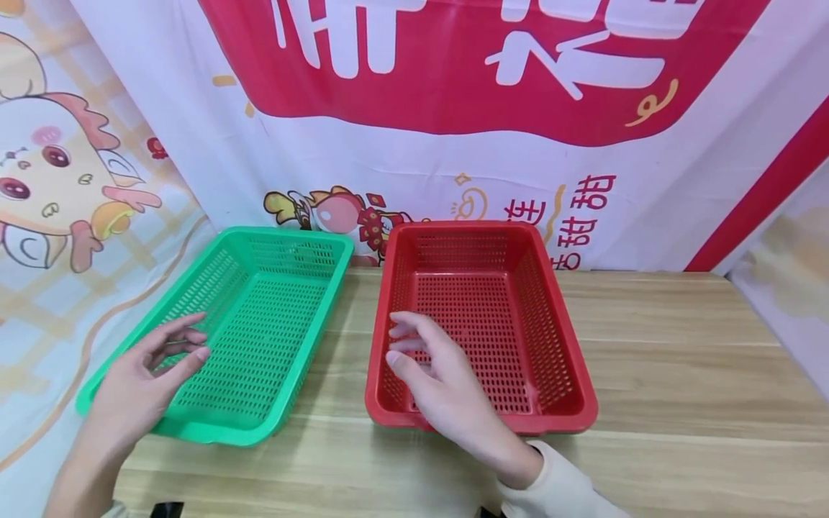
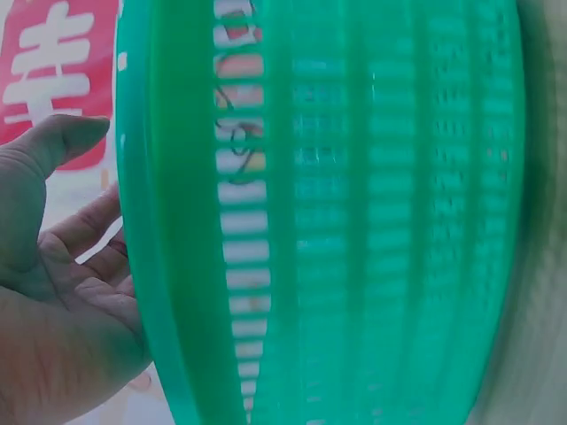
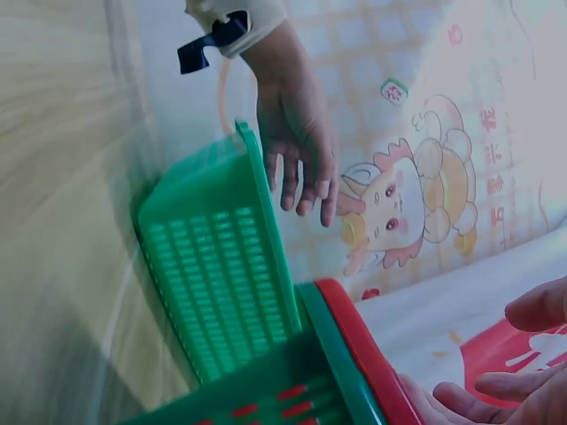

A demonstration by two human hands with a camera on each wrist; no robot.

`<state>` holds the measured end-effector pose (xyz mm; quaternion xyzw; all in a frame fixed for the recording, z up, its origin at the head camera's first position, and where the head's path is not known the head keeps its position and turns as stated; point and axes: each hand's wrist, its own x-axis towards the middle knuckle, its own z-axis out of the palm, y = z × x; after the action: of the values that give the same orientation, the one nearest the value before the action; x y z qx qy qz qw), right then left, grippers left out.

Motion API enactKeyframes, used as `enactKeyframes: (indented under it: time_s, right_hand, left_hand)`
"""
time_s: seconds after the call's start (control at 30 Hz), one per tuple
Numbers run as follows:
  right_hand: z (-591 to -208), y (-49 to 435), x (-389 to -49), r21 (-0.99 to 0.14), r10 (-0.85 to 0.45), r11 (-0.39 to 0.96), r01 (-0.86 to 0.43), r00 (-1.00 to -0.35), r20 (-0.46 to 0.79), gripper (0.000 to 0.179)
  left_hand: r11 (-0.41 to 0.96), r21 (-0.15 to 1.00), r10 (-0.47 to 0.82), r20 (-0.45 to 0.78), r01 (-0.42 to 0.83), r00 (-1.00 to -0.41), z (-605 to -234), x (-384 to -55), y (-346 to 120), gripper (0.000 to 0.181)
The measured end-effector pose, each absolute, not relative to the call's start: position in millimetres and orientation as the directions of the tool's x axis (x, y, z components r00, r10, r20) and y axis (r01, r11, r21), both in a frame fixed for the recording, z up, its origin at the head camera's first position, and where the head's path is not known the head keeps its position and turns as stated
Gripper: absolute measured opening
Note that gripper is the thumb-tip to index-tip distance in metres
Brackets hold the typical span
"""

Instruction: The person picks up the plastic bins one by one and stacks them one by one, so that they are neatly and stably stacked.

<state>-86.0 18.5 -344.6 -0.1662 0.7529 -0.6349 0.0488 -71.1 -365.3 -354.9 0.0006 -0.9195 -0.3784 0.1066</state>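
Observation:
A green slotted plastic basket (image 1: 328,309) stands at the left, and a red one (image 1: 570,338) stands to its right. My left hand (image 1: 132,388) hovers over the near left corner of the green basket, fingers loosely bent and holding nothing. In the left wrist view, that hand (image 2: 71,310) shows beyond the green rim. Over the near left part of the red basket is my right hand (image 1: 453,396), its fingers apart and nothing between them. The right wrist view shows the red rim (image 3: 363,345) sitting on another green basket (image 3: 335,350), red showing through its slots.
Both baskets stand on a wood-grain table (image 1: 673,360). Behind them hangs a white and red printed cloth (image 1: 401,158), and a cartoon-patterned cloth (image 1: 39,302) covers the left side. A black strap (image 3: 213,40) sits at the left wrist.

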Motion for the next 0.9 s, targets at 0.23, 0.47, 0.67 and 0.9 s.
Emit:
enactKeyframes:
  time_s: [0.23, 0.47, 0.67, 0.9]
  right_hand:
    - [-345.7, -4.1, -84.3, -0.983, -0.374, 0.118, -0.14, -0.923, 0.086, 0.044]
    - [-347.8, -22.9, -85.8, -0.986, -0.415, 0.112, -0.122, -0.908, 0.066, 0.046]
    - [-350.9, -38.1, -84.8, -0.988, -0.415, 0.107, -0.112, -0.908, 0.058, 0.047]
    - [-355.8, -59.8, -78.5, -0.994, -0.406, 0.079, -0.082, -0.913, 0.043, 0.051]
  left_hand:
    - [0.705, 0.705, -0.1, 0.209, 0.079, -0.973, -357.7, -71.7, -390.2, 0.058]
    - [0.736, 0.668, -0.085, 0.252, 0.11, -0.964, -361.0, -78.6, -408.8, 0.059]
    - [0.752, 0.655, -0.145, 0.276, 0.076, -0.95, -366.5, -78.7, -429.6, 0.056]
    - [0.756, 0.654, -0.232, 0.234, -0.024, -0.944, -376.5, -81.4, -453.4, 0.058]
